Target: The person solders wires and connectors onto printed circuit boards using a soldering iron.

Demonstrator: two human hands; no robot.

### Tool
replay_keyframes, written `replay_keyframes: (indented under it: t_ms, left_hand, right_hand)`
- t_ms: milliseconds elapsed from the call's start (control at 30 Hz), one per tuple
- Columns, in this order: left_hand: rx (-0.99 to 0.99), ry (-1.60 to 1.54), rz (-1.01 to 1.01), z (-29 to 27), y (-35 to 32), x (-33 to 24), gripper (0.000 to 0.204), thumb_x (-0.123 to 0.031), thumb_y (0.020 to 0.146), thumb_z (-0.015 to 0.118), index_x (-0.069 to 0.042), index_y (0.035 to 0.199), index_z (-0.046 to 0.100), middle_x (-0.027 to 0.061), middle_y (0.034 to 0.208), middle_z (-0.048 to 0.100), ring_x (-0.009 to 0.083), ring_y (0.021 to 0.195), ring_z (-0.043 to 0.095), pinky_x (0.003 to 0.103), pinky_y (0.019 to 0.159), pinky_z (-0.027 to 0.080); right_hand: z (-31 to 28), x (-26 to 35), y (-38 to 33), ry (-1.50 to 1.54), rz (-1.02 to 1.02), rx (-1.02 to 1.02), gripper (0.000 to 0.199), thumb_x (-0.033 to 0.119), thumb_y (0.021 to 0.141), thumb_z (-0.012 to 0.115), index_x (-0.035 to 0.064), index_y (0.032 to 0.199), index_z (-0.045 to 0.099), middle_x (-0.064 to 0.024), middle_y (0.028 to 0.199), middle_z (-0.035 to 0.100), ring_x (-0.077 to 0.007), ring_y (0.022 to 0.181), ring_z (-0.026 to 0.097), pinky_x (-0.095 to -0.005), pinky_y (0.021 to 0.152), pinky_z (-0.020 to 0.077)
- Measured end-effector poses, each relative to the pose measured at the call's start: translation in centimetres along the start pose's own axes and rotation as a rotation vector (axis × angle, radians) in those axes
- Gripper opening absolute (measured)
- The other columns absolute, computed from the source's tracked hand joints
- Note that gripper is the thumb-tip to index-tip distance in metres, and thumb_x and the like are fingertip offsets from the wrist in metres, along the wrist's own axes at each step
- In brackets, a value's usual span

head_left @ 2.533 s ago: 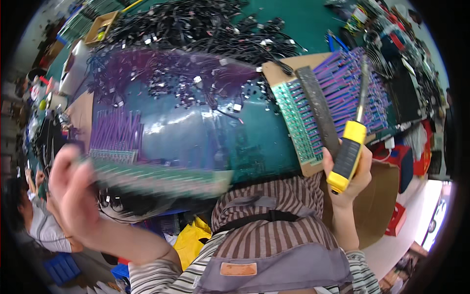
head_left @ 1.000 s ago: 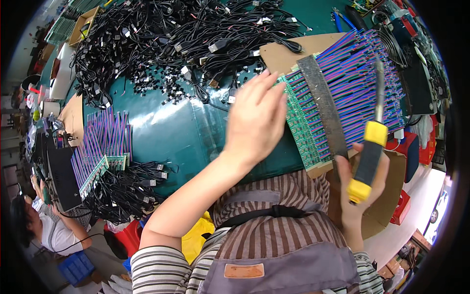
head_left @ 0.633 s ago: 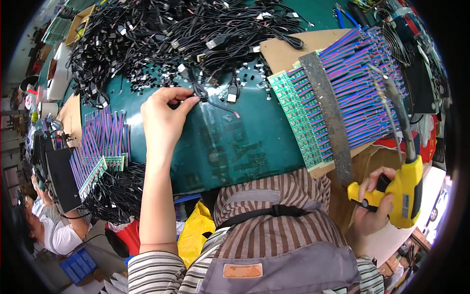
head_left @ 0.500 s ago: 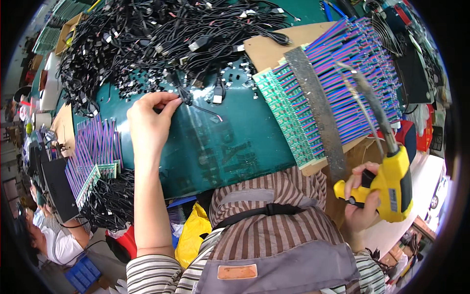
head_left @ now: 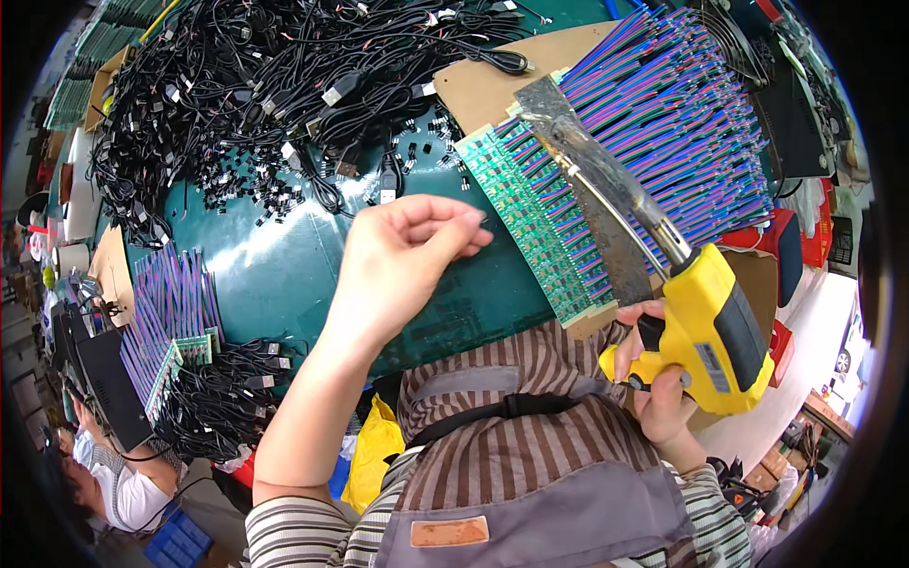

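Note:
My right hand [head_left: 653,379] is wrapped round the handle of a yellow and black soldering gun [head_left: 715,346]. The gun's long metal tip points up and left over a dark metal bar [head_left: 606,204]. That bar lies across a row of green circuit boards [head_left: 530,218] with blue, red and black wires [head_left: 663,123] fanning out to the right. Thumb and fingers of my left hand [head_left: 402,256] are pinched together just left of the boards; what they hold, if anything, is hidden. A coiled black USB cable [head_left: 322,189] lies beyond it, its thin lead running toward the hand.
A big heap of black cables [head_left: 237,85] covers the far left of the green mat [head_left: 284,275], with small black connectors [head_left: 275,194] in front. More wired boards [head_left: 175,293] and cables [head_left: 213,398] sit at the left edge. Another person [head_left: 123,483] sits at lower left.
My left hand has moved right from the cable coil toward the circuit boards. The soldering gun has come left and its tip now lies over the metal bar. The view has shifted a little.

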State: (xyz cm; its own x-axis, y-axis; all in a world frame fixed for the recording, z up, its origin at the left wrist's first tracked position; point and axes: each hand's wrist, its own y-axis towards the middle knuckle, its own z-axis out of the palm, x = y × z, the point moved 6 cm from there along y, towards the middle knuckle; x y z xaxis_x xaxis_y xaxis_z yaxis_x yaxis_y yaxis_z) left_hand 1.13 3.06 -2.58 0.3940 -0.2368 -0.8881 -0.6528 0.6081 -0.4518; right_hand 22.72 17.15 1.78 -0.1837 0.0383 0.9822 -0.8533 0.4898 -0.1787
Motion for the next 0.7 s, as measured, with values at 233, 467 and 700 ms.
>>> replay_keyframes:
  t_ms: [233,467,700]
  left_hand:
    - [-0.083,-0.163,-0.001,-0.1,1.4,-0.4,0.023,-0.014,0.093,0.069,0.003,0.109,0.07,0.0093,0.095,0.074,0.0109,0.086,0.068,0.024,0.08,0.054]
    - [-0.195,-0.067,0.115,-0.8,2.4,-1.2,0.023,-0.015,0.093,0.07,0.004,0.107,0.07,0.009,0.094,0.074,0.0103,0.083,0.068,0.022,0.076,0.053]
    - [-0.312,0.03,0.189,-0.1,2.4,-1.4,0.021,-0.013,0.094,0.068,0.007,0.102,0.069,0.0115,0.089,0.073,0.0125,0.075,0.069,0.024,0.07,0.056]
  right_hand:
    - [0.3,-0.4,0.3,-0.016,-0.042,-0.02,0.078,0.062,0.095,0.048,-0.0012,0.139,0.037,-0.0189,0.123,0.055,-0.013,0.073,0.056,-0.028,0.067,0.0471]
    - [0.3,0.3,0.8,-0.203,0.001,0.13,0.079,0.062,0.097,0.044,-0.002,0.141,0.034,-0.0176,0.126,0.055,-0.0137,0.073,0.058,-0.03,0.07,0.0475]
    - [0.2,0.2,0.0,-0.437,-0.054,0.169,0.073,0.057,0.1,0.041,-0.0027,0.141,0.034,-0.0167,0.13,0.054,-0.0139,0.072,0.058,-0.0298,0.072,0.0461]
